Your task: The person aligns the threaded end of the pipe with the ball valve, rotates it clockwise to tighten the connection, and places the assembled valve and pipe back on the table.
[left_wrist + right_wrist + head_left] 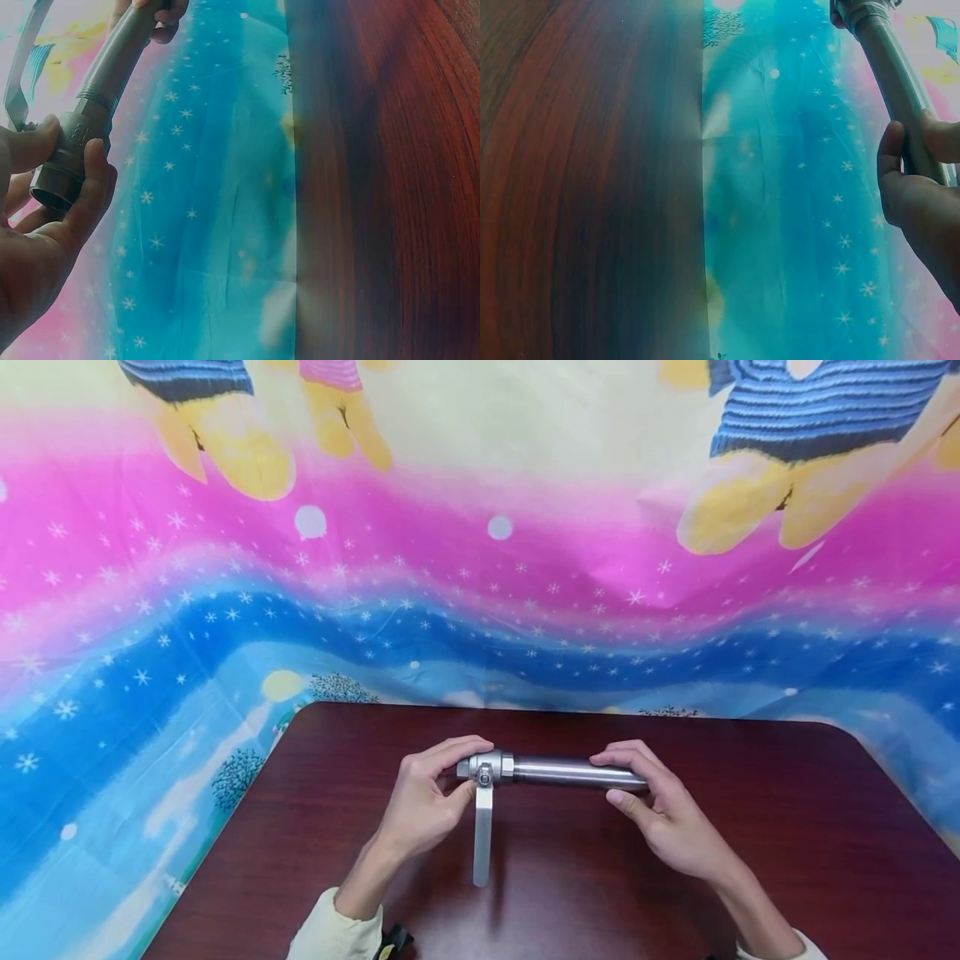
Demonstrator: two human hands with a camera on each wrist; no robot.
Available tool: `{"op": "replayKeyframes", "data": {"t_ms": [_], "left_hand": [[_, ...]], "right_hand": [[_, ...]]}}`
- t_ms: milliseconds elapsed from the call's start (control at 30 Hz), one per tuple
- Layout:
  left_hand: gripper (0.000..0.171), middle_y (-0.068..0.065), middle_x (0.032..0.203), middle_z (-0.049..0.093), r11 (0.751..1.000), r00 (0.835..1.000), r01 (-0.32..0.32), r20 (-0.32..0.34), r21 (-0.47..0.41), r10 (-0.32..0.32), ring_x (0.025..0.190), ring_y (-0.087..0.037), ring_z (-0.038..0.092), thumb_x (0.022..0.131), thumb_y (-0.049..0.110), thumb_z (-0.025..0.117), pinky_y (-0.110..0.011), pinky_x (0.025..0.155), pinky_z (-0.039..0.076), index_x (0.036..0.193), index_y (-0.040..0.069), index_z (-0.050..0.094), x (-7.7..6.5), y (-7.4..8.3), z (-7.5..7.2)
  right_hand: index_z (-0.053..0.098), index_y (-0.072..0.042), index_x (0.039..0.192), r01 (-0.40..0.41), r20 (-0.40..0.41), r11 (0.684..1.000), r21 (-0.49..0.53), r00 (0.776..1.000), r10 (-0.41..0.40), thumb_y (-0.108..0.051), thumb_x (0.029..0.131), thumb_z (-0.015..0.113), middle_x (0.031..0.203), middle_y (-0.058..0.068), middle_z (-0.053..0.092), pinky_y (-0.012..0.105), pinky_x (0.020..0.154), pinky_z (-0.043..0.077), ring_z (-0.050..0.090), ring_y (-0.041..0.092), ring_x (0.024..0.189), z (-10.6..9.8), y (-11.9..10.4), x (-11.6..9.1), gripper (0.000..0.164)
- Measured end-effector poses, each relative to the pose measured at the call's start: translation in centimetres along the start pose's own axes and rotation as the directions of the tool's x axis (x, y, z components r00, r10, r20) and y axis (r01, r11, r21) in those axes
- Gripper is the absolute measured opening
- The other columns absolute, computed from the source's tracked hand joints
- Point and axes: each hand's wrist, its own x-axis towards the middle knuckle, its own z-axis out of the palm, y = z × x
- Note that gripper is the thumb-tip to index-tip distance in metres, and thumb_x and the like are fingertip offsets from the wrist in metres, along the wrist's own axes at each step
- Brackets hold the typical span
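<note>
A steel ball valve (489,766) with a long flat lever handle (483,839) is joined to a smooth metal pipe (562,771). My left hand (426,802) grips the valve body, thumb on the near side and fingers over the far side. The lever points down toward me in the head view. Around the pipe's far right end, my right hand (667,818) curls its thumb and fingers. In the left wrist view the valve's open round end (56,187) shows between the fingers. A few threads (97,96) show where pipe and valve meet.
Beneath the hands lies a dark red wooden table (585,877) with rounded back corners. Behind it hangs a colourful cloth (480,610) with snowflakes and cartoon figures. A dark band (396,941) is at the left wrist, by a pale sleeve (337,931).
</note>
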Motion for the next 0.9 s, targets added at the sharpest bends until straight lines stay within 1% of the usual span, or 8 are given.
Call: {"op": "replayKeyframes", "data": {"t_ms": [167, 300, 367, 533, 600, 667, 767, 900], "left_hand": [[0.052, -0.014, 0.129, 0.076, 1.0, 1.0, -0.022, -0.001, -0.004, 0.022, 0.11, -0.018, 0.072, 0.082, -0.022, 0.069, -0.027, 0.083, 0.065, 0.125, 0.005, 0.077, -0.2, -0.09, 0.0], [0.051, -0.015, 0.129, 0.076, 0.999, 0.999, -0.044, -0.001, -0.005, 0.044, 0.112, -0.019, 0.072, 0.081, -0.022, 0.069, -0.03, 0.083, 0.066, 0.125, 0.003, 0.077, -0.2, -0.08, -0.05], [0.05, -0.015, 0.129, 0.076, 0.999, 0.999, -0.054, -0.001, -0.002, 0.054, 0.112, -0.019, 0.072, 0.081, -0.022, 0.069, -0.032, 0.083, 0.066, 0.125, 0.001, 0.077, -0.19, -0.11, -0.06], [0.05, -0.014, 0.127, 0.077, 0.998, 0.998, -0.067, -0.001, -0.006, 0.067, 0.111, -0.019, 0.073, 0.08, -0.022, 0.068, -0.032, 0.083, 0.066, 0.124, -0.001, 0.077, -0.21, -0.26, -0.08], [0.051, -0.014, 0.127, 0.077, 0.998, 0.998, -0.068, -0.001, -0.012, 0.068, 0.111, -0.019, 0.073, 0.08, -0.022, 0.068, -0.031, 0.084, 0.066, 0.125, 0.0, 0.077, -0.25, -0.31, -0.08], [0.052, -0.014, 0.128, 0.077, 0.998, 0.998, -0.064, -0.003, -0.013, 0.064, 0.11, -0.018, 0.073, 0.08, -0.023, 0.068, -0.031, 0.084, 0.066, 0.125, 0.002, 0.077, -0.28, -0.32, -0.07], [0.052, -0.013, 0.128, 0.077, 0.998, 0.998, -0.059, -0.006, -0.016, 0.059, 0.108, -0.017, 0.073, 0.08, -0.023, 0.069, -0.032, 0.085, 0.066, 0.125, 0.003, 0.077, -0.33, -0.32, -0.08], [0.052, -0.012, 0.127, 0.077, 0.999, 0.999, -0.052, -0.008, -0.004, 0.052, 0.107, -0.017, 0.072, 0.081, -0.023, 0.07, -0.031, 0.084, 0.066, 0.125, 0.002, 0.077, -0.32, -0.32, -0.1]], "right_hand": [[0.066, -0.007, 0.138, 0.004, 0.001, 0.999, 0.049, 1.0, -0.004, 0.014, 0.097, 0.065, 0.132, 0.002, 0.063, 0.018, 0.081, 0.057, 0.064, 0.007, 0.103, 0.07, 0.11, -0.04, 0.047], [0.066, -0.007, 0.14, 0.019, 0.009, 0.995, 0.094, 1.0, -0.02, 0.015, 0.099, 0.062, 0.129, 0.002, 0.064, 0.021, 0.083, 0.062, 0.069, 0.011, 0.094, 0.08, 0.16, 0.05, 0.047], [0.066, -0.006, 0.14, 0.021, 0.018, 0.994, 0.11, 1.0, -0.023, 0.014, 0.1, 0.06, 0.129, 0.001, 0.064, 0.023, 0.083, 0.063, 0.07, 0.011, 0.092, 0.04, 0.18, 0.11, 0.045], [0.064, -0.005, 0.143, -0.007, 0.053, 0.991, 0.131, 0.999, 0.0, 0.008, 0.105, 0.056, 0.13, 0.002, 0.063, 0.026, 0.087, 0.064, 0.072, 0.011, 0.096, -0.05, 0.1, 0.17, 0.04], [0.062, -0.008, 0.144, -0.024, 0.061, 0.993, 0.112, 0.998, 0.017, 0.006, 0.106, 0.056, 0.132, 0.003, 0.061, 0.024, 0.089, 0.062, 0.07, 0.009, 0.101, -0.04, -0.01, 0.13, 0.041], [0.061, -0.01, 0.145, -0.028, 0.063, 0.996, 0.082, 0.998, 0.023, 0.007, 0.104, 0.058, 0.136, 0.003, 0.058, 0.021, 0.089, 0.058, 0.065, 0.008, 0.107, -0.02, -0.11, 0.07, 0.043], [0.06, -0.013, 0.145, -0.027, 0.061, 0.999, 0.029, 0.998, 0.026, 0.008, 0.102, 0.061, 0.14, 0.003, 0.054, 0.02, 0.086, 0.052, 0.056, 0.007, 0.114, 0.04, -0.24, -0.03, 0.048], [0.061, -0.011, 0.142, -0.029, 0.059, 0.999, 0.012, 0.998, 0.029, 0.011, 0.1, 0.063, 0.139, 0.002, 0.053, 0.022, 0.081, 0.054, 0.053, 0.006, 0.116, 0.08, -0.26, -0.1, 0.048]]}}
